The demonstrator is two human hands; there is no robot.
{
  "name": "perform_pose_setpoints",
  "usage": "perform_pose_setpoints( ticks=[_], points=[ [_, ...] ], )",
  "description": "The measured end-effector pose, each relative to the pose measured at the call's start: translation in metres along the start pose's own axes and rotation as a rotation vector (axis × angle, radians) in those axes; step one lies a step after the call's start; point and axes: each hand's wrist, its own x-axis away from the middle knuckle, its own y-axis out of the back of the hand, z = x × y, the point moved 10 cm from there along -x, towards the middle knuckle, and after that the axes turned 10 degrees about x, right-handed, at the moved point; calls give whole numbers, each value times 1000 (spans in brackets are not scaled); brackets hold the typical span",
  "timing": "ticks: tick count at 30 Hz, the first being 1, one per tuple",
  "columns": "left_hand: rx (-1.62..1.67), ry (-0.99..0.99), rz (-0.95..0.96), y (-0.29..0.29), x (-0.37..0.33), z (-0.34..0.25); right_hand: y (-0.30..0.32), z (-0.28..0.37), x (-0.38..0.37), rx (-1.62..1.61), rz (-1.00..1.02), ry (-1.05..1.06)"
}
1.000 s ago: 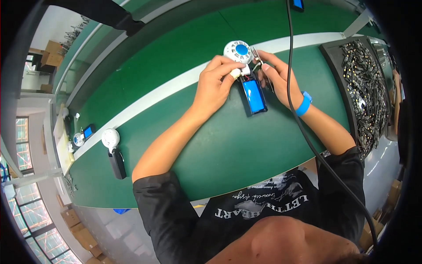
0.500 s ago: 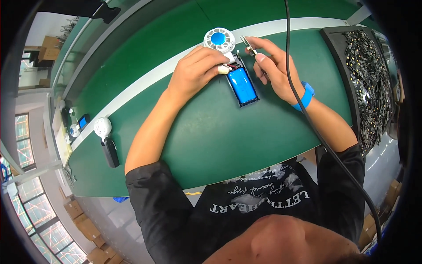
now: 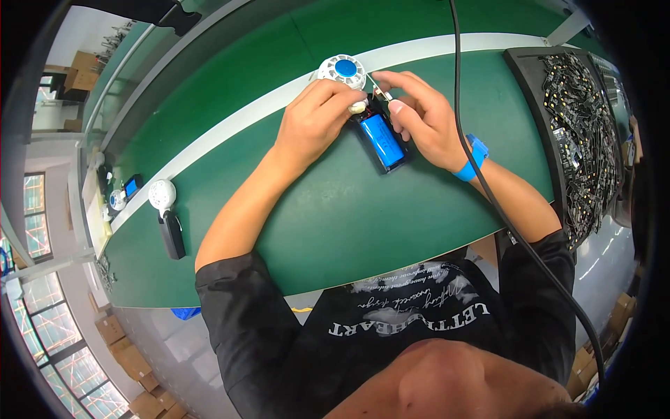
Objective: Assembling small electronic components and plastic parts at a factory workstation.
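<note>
A small handheld fan with a white round head (image 3: 345, 68) and blue centre lies on the green bench, its black handle opened. Inside the handle sits a blue battery pack (image 3: 382, 140); red wires show near the neck. My left hand (image 3: 314, 119) is closed on the fan at its neck, the fingertips beside a whitish piece. Between the thumb and fingers of my right hand (image 3: 427, 122) is a small, narrow circuit board (image 3: 381, 92), tilted at the upper right side of the handle. Whether the board touches the handle cannot be made out.
A second fan with a black handle (image 3: 172, 236) lies to the left, and another with a blue battery (image 3: 132, 186) lies farther off. At right, a black tray (image 3: 530, 98) holds a heap of small boards. A black cable (image 3: 488, 199) hangs across my right forearm.
My right hand has brought the circuit board down and left, closer to the fan's neck. The handle has shifted slightly, while my left hand keeps its hold.
</note>
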Motion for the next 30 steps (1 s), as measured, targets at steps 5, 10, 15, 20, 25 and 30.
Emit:
perform_pose_setpoints(
  ticks=[5, 10, 15, 20, 25, 30],
  points=[
    [-33, -13, -104, 7, 5, -2, -3, 5, 2, 51, -7, 28],
    [-78, -8, -178, 7, 6, -7, -9, 16, 4, 135, -28, 86],
    [-117, -49, -178, 6, 6, -10, -6, 20, 6, 159, -96, 102],
    [-153, -31, -183, 2, 7, -12, -9, 20, 8, 200, -85, 111],
    [-264, -97, -168, -1, 8, -19, -8, 26, 7, 268, -98, 153],
    [-288, -205, -113, 0, 7, -24, -12, 18, 4, 193, 42, 118]
  ],
)
